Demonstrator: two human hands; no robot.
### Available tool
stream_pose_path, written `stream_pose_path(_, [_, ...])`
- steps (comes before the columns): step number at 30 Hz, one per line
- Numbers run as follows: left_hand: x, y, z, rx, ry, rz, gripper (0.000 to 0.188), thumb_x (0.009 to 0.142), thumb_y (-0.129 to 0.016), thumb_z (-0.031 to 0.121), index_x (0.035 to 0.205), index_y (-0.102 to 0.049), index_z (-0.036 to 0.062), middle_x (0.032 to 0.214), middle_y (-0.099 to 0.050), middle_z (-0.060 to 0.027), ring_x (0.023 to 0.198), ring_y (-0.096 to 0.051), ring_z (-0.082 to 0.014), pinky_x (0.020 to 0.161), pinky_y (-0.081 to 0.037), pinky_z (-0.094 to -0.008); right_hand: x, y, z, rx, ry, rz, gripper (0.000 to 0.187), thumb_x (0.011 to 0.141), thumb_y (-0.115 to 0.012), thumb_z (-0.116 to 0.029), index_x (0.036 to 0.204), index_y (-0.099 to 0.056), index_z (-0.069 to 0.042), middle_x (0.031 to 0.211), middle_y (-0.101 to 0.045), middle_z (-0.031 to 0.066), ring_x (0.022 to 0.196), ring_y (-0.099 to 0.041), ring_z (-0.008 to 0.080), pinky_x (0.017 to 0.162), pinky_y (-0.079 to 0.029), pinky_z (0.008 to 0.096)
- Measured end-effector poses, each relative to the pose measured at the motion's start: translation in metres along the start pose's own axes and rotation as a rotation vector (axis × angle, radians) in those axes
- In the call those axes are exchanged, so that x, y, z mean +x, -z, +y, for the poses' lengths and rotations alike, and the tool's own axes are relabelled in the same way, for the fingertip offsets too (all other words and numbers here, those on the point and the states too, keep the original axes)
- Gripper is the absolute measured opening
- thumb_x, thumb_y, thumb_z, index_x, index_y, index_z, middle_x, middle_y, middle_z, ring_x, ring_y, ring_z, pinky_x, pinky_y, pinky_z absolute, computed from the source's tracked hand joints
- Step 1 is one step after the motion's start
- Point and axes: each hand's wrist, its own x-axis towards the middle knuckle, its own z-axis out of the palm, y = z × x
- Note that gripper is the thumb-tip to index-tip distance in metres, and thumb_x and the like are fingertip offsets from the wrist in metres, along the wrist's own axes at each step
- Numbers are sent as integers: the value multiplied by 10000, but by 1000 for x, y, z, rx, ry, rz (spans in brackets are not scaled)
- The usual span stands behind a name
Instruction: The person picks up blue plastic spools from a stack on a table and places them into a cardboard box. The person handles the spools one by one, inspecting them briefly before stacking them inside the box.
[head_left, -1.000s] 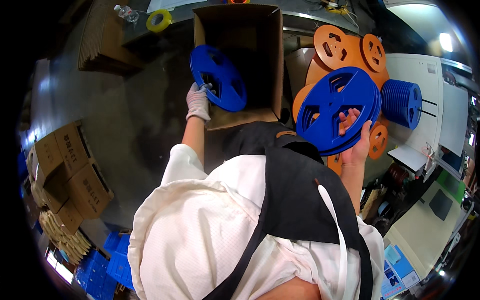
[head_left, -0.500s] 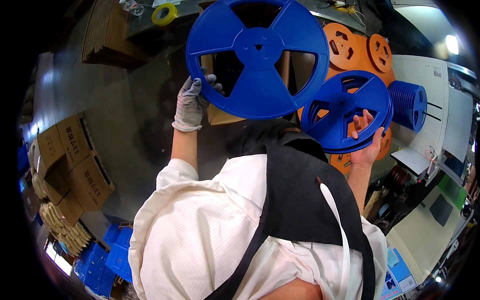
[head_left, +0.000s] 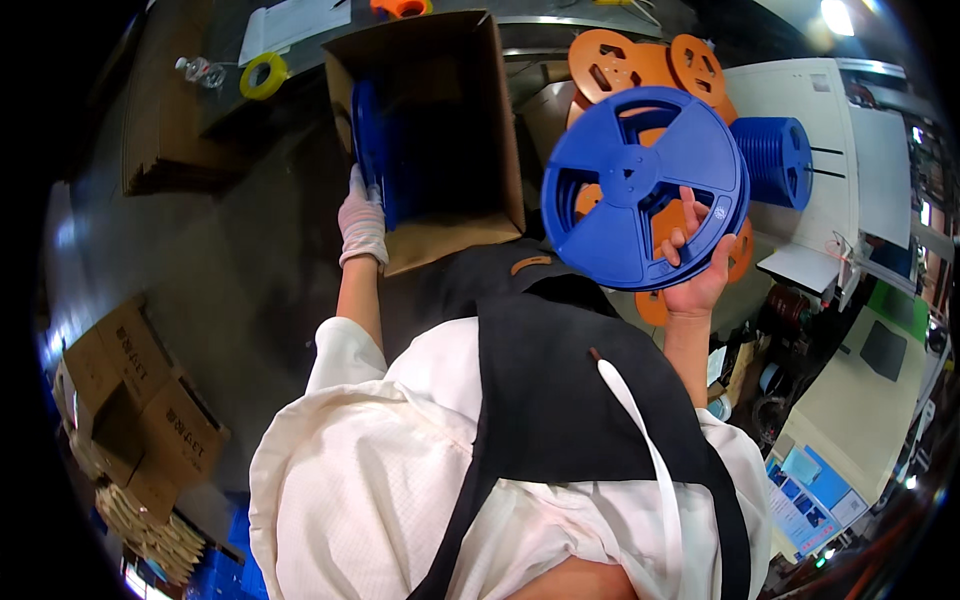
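Blue reel stands on edge inside open cardboard box, gloved left hand gripping its rim, likely steadying it upright. Bare right hand grasps second blue reel through spoke opening, held flat-faced above orange reels. Half second earlier, first reel was raised, facing camera; now lowered into box.

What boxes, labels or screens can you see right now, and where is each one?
Open brown cardboard box: top centre, left hand at its edge.
Flat brown cartons: stacked lower left, dark print.
White sheet: top left, beside yellow tape roll.
Blue-and-white screen or sheet: lower right; cannot tell which.
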Motion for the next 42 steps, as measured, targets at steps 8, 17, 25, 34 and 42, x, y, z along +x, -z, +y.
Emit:
stream_pose_path(8, [-13,5,89,-285,-390,74,534,926,-565,245,1417,-392,124,1376,-474,-196,1238,-482,-377,1014,-423,-388,-7,11,-16,383,-23,-271,587,923,-540,-499,1273,-506,-29,1505,-333,167,505,-468,80,499,-344,214])
stream_pose_path(17, [-45,89,198,122,-769,461,568,909,-574,350,1390,-449,75,1463,-377,-205,1377,-307,-396,1132,-205,-528,-16,0,-8,605,-135,-435,519,962,-498,-435,1260,-498,-10,1519,-305,171,485,-488,85,495,-334,226])
stream_pose_path(25, [-121,56,253,-213,-1217,-187,684,779,-640,343,1348,-447,15,1396,-448,-207,1325,-404,-348,1122,-274,-474,-28,-29,13,559,-252,-355,554,971,-445,-492,1225,-493,-2,1514,-283,217,472,-466,73,485,-336,230])
stream_pose_path(34, [-68,10,134,66,-647,218,494,906,-548,319,1322,-513,54,1389,-452,-214,1304,-387,-406,1082,-315,-470,-10,-30,-10,411,-41,-212,577,943,-520,-475,1241,-504,18,1506,-292,228,496,-450,48,485,-338,194])
stream_pose_path(42, [-109,26,220,-961,-145,-732,845,844,-677,339,1504,-200,114,1276,-537,-207,1193,-526,-319,1012,-403,-388,-17,-125,11,-132,-119,-290,706,906,-472,-610,1323,-451,-42,1496,-317,214,1046,-644,285,580,-481,259])
